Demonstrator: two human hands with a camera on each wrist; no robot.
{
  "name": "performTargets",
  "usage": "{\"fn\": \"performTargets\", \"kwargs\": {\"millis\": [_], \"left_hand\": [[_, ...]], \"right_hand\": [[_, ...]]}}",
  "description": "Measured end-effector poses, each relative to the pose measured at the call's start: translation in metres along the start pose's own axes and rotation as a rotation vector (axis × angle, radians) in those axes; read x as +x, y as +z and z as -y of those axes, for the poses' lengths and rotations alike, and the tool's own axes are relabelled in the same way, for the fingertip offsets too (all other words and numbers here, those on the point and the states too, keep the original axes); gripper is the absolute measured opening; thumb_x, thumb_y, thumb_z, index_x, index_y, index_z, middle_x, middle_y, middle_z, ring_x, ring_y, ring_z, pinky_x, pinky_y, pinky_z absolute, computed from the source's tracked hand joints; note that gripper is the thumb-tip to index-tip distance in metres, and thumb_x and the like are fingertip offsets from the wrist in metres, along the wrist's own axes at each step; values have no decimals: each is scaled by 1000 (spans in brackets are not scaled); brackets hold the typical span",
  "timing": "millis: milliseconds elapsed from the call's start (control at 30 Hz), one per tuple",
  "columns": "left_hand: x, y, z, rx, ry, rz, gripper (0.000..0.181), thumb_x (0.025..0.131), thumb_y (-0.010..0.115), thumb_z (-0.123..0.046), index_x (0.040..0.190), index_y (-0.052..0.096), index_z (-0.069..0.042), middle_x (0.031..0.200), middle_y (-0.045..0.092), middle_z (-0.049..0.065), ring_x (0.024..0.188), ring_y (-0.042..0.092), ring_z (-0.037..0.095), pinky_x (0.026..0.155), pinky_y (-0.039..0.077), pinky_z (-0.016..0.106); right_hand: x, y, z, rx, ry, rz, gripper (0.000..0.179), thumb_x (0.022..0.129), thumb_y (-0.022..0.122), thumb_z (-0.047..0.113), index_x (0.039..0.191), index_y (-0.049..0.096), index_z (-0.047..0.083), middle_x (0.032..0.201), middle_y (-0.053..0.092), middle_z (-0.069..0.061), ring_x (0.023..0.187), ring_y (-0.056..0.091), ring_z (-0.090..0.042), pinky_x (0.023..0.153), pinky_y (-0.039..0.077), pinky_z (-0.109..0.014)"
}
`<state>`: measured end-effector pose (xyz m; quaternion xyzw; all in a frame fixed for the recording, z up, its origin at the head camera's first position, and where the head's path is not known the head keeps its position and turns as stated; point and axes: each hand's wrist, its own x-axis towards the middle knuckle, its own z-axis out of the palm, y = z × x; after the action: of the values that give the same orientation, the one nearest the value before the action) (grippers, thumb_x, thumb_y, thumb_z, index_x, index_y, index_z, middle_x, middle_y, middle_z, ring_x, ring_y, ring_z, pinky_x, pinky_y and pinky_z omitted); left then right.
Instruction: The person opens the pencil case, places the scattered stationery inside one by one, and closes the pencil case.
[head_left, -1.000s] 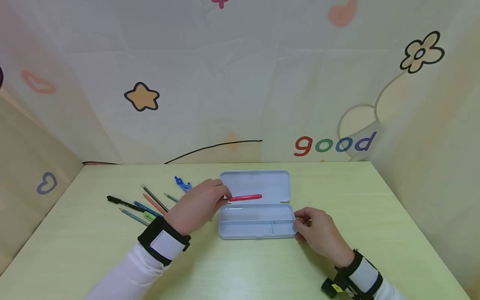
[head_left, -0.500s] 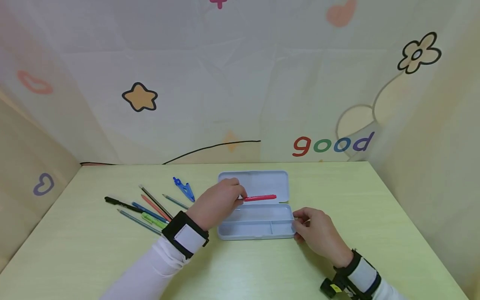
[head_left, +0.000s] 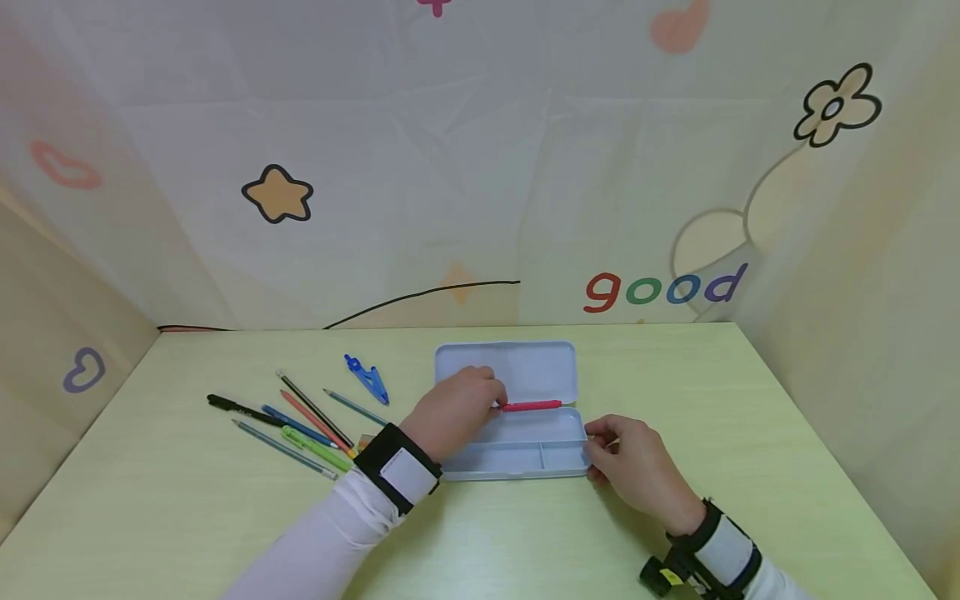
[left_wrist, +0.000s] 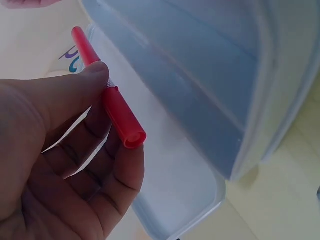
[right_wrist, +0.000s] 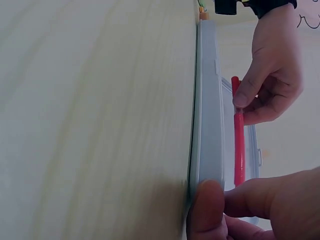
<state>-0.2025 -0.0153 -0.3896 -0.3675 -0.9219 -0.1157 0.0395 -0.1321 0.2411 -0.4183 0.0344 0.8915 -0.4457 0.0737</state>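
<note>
My left hand [head_left: 457, 412] pinches a red pen [head_left: 532, 406] between thumb and fingers, over the back part of a pale blue pencil case [head_left: 487, 462]. In the left wrist view, the thumb presses on the middle of the pen [left_wrist: 122, 117], whose one end faces the camera. The case lies with its lid [head_left: 525, 358] folded back, and its base has a long back compartment and two front ones. My right hand [head_left: 633, 458] grips the right end of the base. From the right wrist view, its fingers and thumb hold the case's edge [right_wrist: 210, 115].
Left of the case lie a black pen [head_left: 243, 409], a green pen [head_left: 315, 448], a blue pen [head_left: 288, 419] and several pencils [head_left: 277, 446]. A blue compass [head_left: 367, 379] lies behind them. A printed curtain [head_left: 480, 167] hangs at the table's back edge.
My left hand has carried the red pen rightward over the case, then lowered it towards the base. More of the pens and pencils shows now. The right hand has stayed in place.
</note>
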Motion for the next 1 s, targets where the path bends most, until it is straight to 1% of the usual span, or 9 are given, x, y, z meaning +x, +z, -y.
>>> {"fn": "performTargets", "kwargs": {"millis": [233, 433, 567, 733, 1000], "left_hand": [[4, 10, -5, 62, 11, 6, 10, 94, 83, -8, 103, 81, -11, 95, 73, 2, 88, 66, 18, 83, 57, 28], [9, 17, -9, 129, 29, 0, 11, 95, 80, -3, 100, 79, -12, 90, 71, 1, 83, 63, 17, 77, 55, 27], [10, 22, -12, 177, 36, -3, 11, 94, 80, -4, 102, 79, -13, 91, 70, 1, 81, 61, 16, 74, 54, 25], [9, 24, -14, 202, 28, -1, 13, 95, 81, -8, 107, 79, -13, 95, 71, 2, 83, 62, 18, 76, 56, 26], [8, 28, -16, 239, 23, -14, 15, 95, 82, -12, 110, 79, -13, 99, 73, 3, 84, 64, 18, 80, 59, 26]], "right_hand": [[-1, 0, 1, -7, 10, 0, 25, 102, 66, 5, 125, 67, -5, 90, 62, -10, 69, 64, -20, 60, 54, -26], [-1, 0, 1, -7, -9, 4, 26, 102, 65, 6, 125, 67, -6, 91, 62, -9, 69, 64, -19, 59, 53, -26], [-1, -1, 0, -3, -4, 3, 25, 102, 65, 5, 125, 67, -6, 91, 63, -10, 69, 64, -19, 59, 54, -26], [-1, -1, 0, -4, -8, 3, 25, 102, 65, 5, 125, 67, -6, 90, 62, -10, 69, 64, -20, 59, 54, -26], [-1, 0, 1, -8, -9, 9, 27, 103, 65, 6, 126, 66, -6, 91, 62, -9, 69, 63, -19, 59, 53, -26]]}}
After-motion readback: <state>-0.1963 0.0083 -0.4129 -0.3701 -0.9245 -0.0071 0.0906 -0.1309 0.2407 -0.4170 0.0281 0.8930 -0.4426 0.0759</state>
